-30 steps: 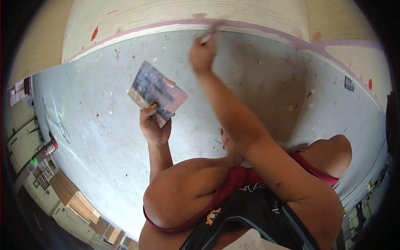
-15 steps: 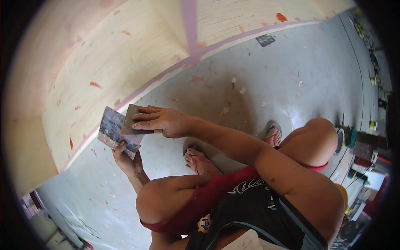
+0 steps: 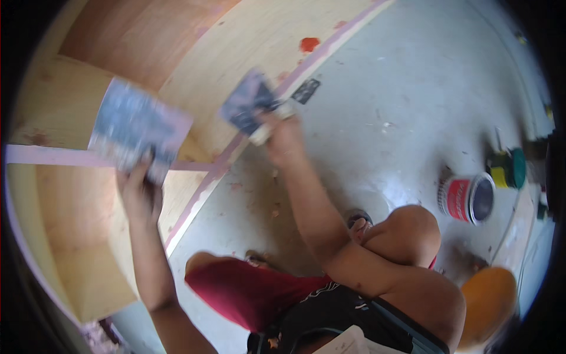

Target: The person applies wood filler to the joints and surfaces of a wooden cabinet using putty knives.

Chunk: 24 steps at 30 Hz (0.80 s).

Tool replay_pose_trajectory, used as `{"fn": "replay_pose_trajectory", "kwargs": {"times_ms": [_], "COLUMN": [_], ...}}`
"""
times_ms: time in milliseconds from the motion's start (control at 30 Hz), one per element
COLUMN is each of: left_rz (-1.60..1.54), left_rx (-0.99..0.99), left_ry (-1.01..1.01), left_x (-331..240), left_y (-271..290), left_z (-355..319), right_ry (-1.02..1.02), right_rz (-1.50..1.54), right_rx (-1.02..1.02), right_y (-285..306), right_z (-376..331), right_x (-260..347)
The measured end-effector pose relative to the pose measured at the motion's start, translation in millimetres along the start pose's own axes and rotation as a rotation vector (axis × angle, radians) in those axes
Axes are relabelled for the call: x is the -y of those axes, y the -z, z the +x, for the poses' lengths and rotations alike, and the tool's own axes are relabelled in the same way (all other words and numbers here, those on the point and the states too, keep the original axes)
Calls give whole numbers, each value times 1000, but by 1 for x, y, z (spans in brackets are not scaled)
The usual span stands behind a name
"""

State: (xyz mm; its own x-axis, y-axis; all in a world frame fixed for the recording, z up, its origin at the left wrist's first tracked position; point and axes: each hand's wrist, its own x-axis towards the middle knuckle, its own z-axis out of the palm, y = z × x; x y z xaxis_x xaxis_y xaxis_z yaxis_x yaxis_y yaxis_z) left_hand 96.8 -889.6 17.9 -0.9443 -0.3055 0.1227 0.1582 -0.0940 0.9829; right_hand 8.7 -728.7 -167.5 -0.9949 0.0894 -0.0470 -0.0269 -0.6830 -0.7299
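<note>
My left hand (image 3: 141, 192) is closed on the lower edge of a flat rectangular plate (image 3: 138, 127), smeared with grey and pinkish paste. The plate is raised in front of the pale wooden cabinet (image 3: 206, 65). To its right, my right hand (image 3: 285, 141) grips a putty knife (image 3: 249, 103) by its pale handle. Its broad square blade is dark and smeared, and points up toward the cabinet's wooden panel. Whether the blade touches the wood I cannot tell. Both tools are blurred by motion. Pinkish-purple strips run along the cabinet's edges, and a red patch (image 3: 309, 45) marks the panel.
A dark flat piece (image 3: 306, 91) lies on the grey floor (image 3: 401, 100) by the cabinet's edge. At the right stand a red-labelled can (image 3: 466, 199) and a green and yellow container (image 3: 508, 168). An orange rounded object (image 3: 488, 301) is beside me at the lower right.
The putty knife has come away from the plate, moving up and right toward the cabinet. My left hand has raised the plate up and left. The view has shifted, with more of the cabinet showing.
</note>
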Motion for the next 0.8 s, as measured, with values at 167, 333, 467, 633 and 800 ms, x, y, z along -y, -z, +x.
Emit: {"fn": "replay_pose_trajectory", "kwargs": {"times_ms": [167, 333, 467, 633, 800], "left_rz": [-54, -164, -75, -56, 60], "left_rx": [184, 292, 423, 596, 885], "left_ry": [21, 146, 107, -116, -7], "left_x": [10, -3, 14, 51, 103], "left_y": [-132, -235, -297, -336, -403], "left_z": [82, 110, 103, 145, 144], "right_ry": [-252, -289, -214, -10, 75], "right_rz": [520, 461, 292, 456, 308], "right_rx": [-50, -79, -149, -299, -466], "right_y": [32, 43, 63, 133, 174], "right_z": [34, 76, 107, 110, 129], "right_x": [149, 222, 253, 271, 293]}}
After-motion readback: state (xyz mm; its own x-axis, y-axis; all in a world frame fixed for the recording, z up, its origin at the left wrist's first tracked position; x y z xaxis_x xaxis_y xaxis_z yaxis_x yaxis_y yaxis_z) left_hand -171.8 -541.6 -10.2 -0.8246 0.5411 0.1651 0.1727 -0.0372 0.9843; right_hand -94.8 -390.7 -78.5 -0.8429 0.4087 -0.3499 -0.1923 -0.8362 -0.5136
